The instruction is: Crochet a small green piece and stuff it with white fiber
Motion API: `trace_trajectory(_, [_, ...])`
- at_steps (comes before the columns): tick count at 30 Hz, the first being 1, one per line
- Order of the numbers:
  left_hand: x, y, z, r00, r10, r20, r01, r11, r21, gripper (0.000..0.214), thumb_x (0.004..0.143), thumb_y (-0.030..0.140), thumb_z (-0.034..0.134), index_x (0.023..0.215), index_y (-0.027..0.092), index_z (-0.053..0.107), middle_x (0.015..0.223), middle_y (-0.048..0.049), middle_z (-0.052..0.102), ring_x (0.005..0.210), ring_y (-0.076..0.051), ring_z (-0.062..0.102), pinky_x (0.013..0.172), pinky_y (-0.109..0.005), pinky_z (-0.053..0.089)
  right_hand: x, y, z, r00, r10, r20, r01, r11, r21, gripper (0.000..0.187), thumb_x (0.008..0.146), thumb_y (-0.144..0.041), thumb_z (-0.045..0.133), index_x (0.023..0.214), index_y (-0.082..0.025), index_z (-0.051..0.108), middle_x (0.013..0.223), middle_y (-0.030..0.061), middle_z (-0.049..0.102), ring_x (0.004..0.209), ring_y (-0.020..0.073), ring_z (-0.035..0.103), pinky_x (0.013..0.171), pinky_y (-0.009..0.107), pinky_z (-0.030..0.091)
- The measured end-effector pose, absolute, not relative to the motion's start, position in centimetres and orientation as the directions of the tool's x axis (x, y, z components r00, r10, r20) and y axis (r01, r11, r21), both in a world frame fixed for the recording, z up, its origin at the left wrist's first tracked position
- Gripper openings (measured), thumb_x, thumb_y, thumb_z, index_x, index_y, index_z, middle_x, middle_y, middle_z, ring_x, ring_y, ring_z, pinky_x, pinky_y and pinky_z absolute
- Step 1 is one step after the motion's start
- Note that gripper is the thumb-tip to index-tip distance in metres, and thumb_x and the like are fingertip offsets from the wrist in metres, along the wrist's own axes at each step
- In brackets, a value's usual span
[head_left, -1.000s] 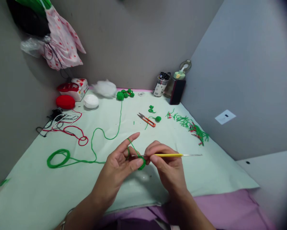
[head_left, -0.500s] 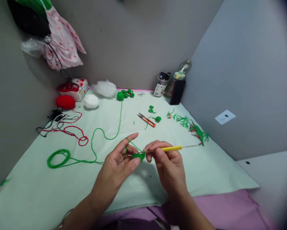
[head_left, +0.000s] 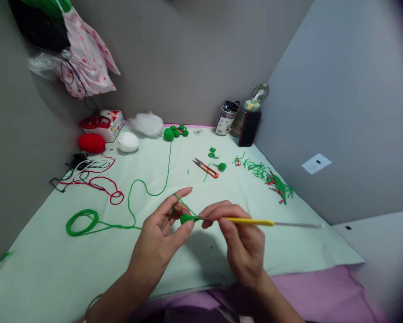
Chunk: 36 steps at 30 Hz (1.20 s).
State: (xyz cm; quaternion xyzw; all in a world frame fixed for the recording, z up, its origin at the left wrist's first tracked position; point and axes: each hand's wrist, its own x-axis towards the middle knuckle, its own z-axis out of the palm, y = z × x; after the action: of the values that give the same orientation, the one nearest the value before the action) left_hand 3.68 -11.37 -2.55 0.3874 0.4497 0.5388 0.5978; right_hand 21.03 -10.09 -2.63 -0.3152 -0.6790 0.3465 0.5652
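My left hand [head_left: 161,233] pinches a small green crochet piece [head_left: 187,218] between thumb and fingers, with green yarn [head_left: 134,197] looped over its raised forefinger. My right hand [head_left: 241,237] grips a crochet hook with a yellow handle [head_left: 251,221]; its metal tip goes into the green piece and its far end points right. The yarn trails left over the pale green table cover [head_left: 87,269] to a green coil [head_left: 82,222] and back to a green yarn ball [head_left: 169,134].
Orange thread snips [head_left: 206,168] lie mid-table near small green bits [head_left: 219,166]. Green and red yarn scraps [head_left: 271,181] lie at right. A red ball [head_left: 92,143], white ball [head_left: 127,141], white stuffing [head_left: 148,123], a box [head_left: 103,123], a cup [head_left: 225,119] and bottle [head_left: 251,112] stand at the back.
My right hand has drawn the hook out to the right and lowered it. The green piece has turned in my left fingers and sits a little further left.
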Motion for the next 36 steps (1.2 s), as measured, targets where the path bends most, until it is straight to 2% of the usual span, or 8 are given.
trace_trajectory(4, [4.2, -11.5, -2.2, -0.077, 0.990, -0.119, -0.283, 0.093, 0.955, 0.053, 0.078, 0.024, 0.088, 0.128, 0.032, 0.076, 0.091, 0.0023, 0.062, 0.096, -0.017, 0.061, 0.101, -0.030, 0.046, 21.0, -10.5, -3.1, -0.292, 0.632, 0.718, 0.351, 0.769, -0.534, 0.025, 0.102, -0.012, 0.057, 0.117, -0.025, 0.072, 0.102, 0.0084, 0.077, 0.090, 0.0208, 0.074, 0.077, 0.034, 0.061])
trace_trajectory(7, [4.2, -11.4, -1.8, 0.039, 0.978, -0.203, -0.430, 0.200, 0.881, 0.063, 0.074, 0.026, 0.092, 0.134, 0.029, 0.073, 0.089, 0.0018, 0.064, 0.091, -0.017, 0.061, 0.093, -0.030, 0.048, 21.0, -10.5, -3.7, -0.328, 0.552, 0.767, 0.458, 0.803, -0.382, 0.036, 0.098, -0.012, 0.065, 0.126, -0.033, 0.074, 0.108, 0.0078, 0.078, 0.094, 0.0236, 0.075, 0.075, 0.037, 0.062])
trace_trajectory(12, [3.7, -11.0, -1.4, 0.210, 0.935, -0.287, -0.601, 0.355, 0.716, 0.056, 0.078, 0.031, 0.091, 0.132, 0.024, 0.076, 0.085, 0.0011, 0.064, 0.083, -0.013, 0.056, 0.086, -0.025, 0.045, 20.8, -9.9, -3.5, -0.050, 0.784, 0.618, 0.077, 0.620, -0.781, 0.023, 0.104, -0.020, 0.059, 0.110, -0.029, 0.080, 0.094, 0.0056, 0.075, 0.080, 0.0195, 0.070, 0.068, 0.034, 0.059])
trace_trajectory(15, [3.7, -10.9, -1.4, 0.164, 0.956, -0.242, -0.589, 0.292, 0.754, 0.052, 0.078, 0.028, 0.091, 0.129, 0.027, 0.077, 0.085, 0.0017, 0.064, 0.085, -0.012, 0.057, 0.087, -0.024, 0.045, 20.4, -9.3, -3.1, -0.043, 0.879, 0.475, -0.220, 0.455, -0.863, 0.021, 0.106, -0.027, 0.060, 0.099, -0.026, 0.080, 0.088, 0.0040, 0.073, 0.071, 0.0157, 0.065, 0.063, 0.030, 0.055])
trace_trajectory(21, [4.4, -11.3, -2.2, 0.093, 0.979, -0.183, -0.522, 0.205, 0.828, 0.049, 0.081, 0.028, 0.091, 0.128, 0.033, 0.077, 0.090, 0.0031, 0.067, 0.090, -0.011, 0.059, 0.091, -0.022, 0.045, 19.8, -9.6, -3.4, -0.068, 0.818, 0.571, 0.011, 0.573, -0.819, 0.020, 0.103, -0.019, 0.064, 0.108, -0.028, 0.081, 0.095, 0.0050, 0.077, 0.085, 0.0175, 0.071, 0.071, 0.030, 0.059])
trace_trajectory(26, [4.3, -10.9, -2.1, 0.228, 0.939, -0.257, -0.608, 0.344, 0.715, 0.050, 0.079, 0.031, 0.092, 0.127, 0.026, 0.079, 0.088, 0.0002, 0.070, 0.090, -0.013, 0.063, 0.091, -0.025, 0.049, 20.3, -10.1, -3.7, -0.141, 0.671, 0.728, 0.341, 0.724, -0.600, 0.035, 0.097, -0.010, 0.068, 0.122, -0.032, 0.079, 0.108, 0.0073, 0.077, 0.091, 0.0210, 0.073, 0.076, 0.034, 0.061])
trace_trajectory(32, [3.8, -10.3, -1.9, 0.175, 0.951, -0.255, -0.654, 0.306, 0.692, 0.039, 0.078, 0.026, 0.090, 0.116, 0.022, 0.083, 0.088, -0.0004, 0.070, 0.085, -0.012, 0.060, 0.089, -0.025, 0.048, 20.1, -8.6, -3.1, -0.015, 0.908, 0.419, -0.233, 0.404, -0.885, 0.018, 0.103, -0.028, 0.064, 0.097, -0.027, 0.082, 0.085, 0.0022, 0.072, 0.068, 0.0136, 0.063, 0.062, 0.027, 0.053])
trace_trajectory(36, [4.0, -10.7, -2.2, 0.145, 0.974, -0.175, -0.525, 0.226, 0.821, 0.036, 0.085, 0.030, 0.085, 0.120, 0.028, 0.081, 0.094, -0.0011, 0.074, 0.097, -0.016, 0.061, 0.095, -0.027, 0.045, 19.6, -8.4, -3.3, -0.085, 0.904, 0.420, -0.220, 0.394, -0.892, 0.014, 0.100, -0.030, 0.071, 0.097, -0.026, 0.084, 0.090, 0.0032, 0.075, 0.080, 0.0147, 0.065, 0.073, 0.028, 0.054])
